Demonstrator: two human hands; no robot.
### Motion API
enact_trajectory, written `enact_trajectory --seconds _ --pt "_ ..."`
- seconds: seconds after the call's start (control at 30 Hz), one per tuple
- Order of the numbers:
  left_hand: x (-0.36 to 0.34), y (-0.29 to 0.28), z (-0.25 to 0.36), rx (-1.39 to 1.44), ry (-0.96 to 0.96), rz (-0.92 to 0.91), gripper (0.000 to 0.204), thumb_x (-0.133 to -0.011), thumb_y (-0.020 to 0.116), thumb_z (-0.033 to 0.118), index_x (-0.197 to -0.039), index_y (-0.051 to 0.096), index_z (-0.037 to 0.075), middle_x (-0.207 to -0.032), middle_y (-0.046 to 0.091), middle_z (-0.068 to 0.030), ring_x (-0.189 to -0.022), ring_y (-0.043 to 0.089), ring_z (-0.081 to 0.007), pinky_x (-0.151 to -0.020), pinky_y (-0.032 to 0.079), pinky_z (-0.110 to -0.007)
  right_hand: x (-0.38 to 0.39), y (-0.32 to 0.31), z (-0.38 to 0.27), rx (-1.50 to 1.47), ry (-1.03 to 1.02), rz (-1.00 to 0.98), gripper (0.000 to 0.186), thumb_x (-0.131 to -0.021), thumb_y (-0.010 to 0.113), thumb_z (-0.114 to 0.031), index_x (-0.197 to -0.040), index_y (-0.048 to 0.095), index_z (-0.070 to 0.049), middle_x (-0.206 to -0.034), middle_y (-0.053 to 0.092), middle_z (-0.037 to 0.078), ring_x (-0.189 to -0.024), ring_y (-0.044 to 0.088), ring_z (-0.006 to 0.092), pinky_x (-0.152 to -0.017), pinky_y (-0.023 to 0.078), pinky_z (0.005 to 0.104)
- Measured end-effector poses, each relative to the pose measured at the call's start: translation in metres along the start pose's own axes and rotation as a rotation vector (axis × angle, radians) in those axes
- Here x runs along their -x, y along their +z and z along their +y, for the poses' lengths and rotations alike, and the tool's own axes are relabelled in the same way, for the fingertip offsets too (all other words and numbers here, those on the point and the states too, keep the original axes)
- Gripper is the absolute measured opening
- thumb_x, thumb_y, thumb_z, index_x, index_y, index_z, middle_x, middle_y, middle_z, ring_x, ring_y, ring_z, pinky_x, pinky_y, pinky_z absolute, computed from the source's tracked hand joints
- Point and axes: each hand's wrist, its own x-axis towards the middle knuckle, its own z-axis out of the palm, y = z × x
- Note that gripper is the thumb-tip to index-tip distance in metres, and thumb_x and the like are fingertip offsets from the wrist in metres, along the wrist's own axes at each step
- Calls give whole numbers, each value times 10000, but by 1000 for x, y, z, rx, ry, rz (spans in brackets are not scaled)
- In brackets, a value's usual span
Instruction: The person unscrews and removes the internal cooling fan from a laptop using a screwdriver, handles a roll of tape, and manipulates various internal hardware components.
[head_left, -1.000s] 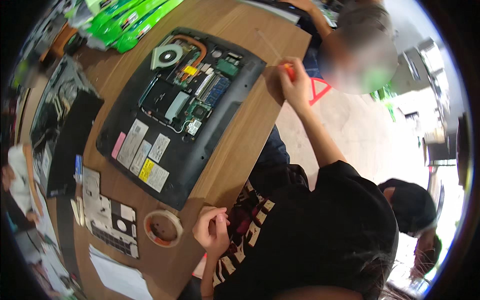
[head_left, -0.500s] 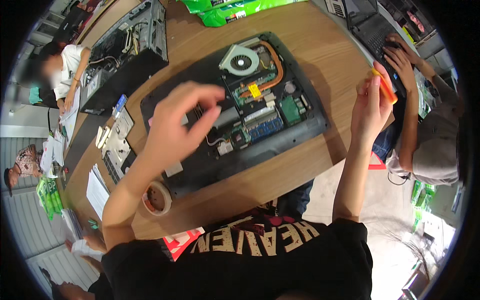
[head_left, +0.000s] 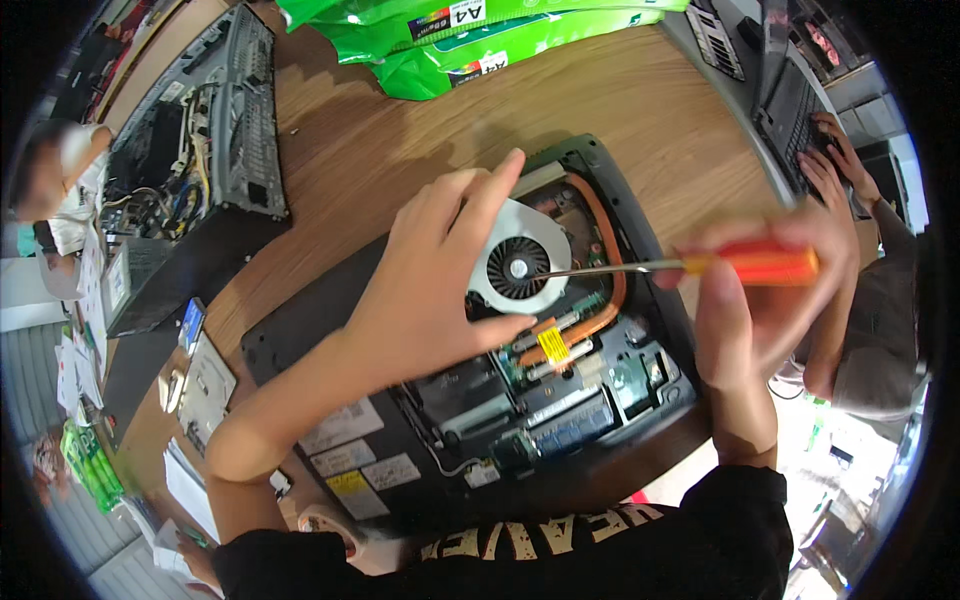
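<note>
An opened laptop lies underside up on the table, its inner parts exposed. My left hand reaches over it with fingers spread, thumb and fingers to either side of the round cooling fan. My right hand, blurred, grips a screwdriver with a red-orange handle. The screwdriver's shaft points left, and its tip appears over the fan's middle; whether it touches cannot be told. Beside the fan run a copper heat pipe and a yellow label. A blue memory module sits nearer to me.
An opened computer case stands at the far left, green paper packs at the back. Left of the laptop lie a metal-plated part and papers. Another person's hands rest at a second laptop on the right.
The screwdriver has come leftward from the table's right side to over the fan. My left hand has moved to the fan and spread its fingers. The view has shifted.
</note>
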Motion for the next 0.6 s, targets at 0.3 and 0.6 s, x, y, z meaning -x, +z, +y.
enact_trajectory --seconds 0.3,0.6 --pt "-4 -9 -1 68 23 2 1064 -584 829 82 -1496 283 24 -1343 426 -205 -1224 465 -361 -1028 395 -420 0 -2 4 73 -115 -124 387 -901 671 -92 -1106 347 -147 -941 627 128 -628 617 200 -541 539 305" --pt "-8 -6 0 -48 84 24 1031 -586 840 89 -1473 320 9 -1324 419 -210 -1207 443 -367 -999 404 -424 10 5 -1 76 -61 -22 301 -932 650 -169 -1109 408 -191 -873 604 52 -557 576 149 -461 496 218"
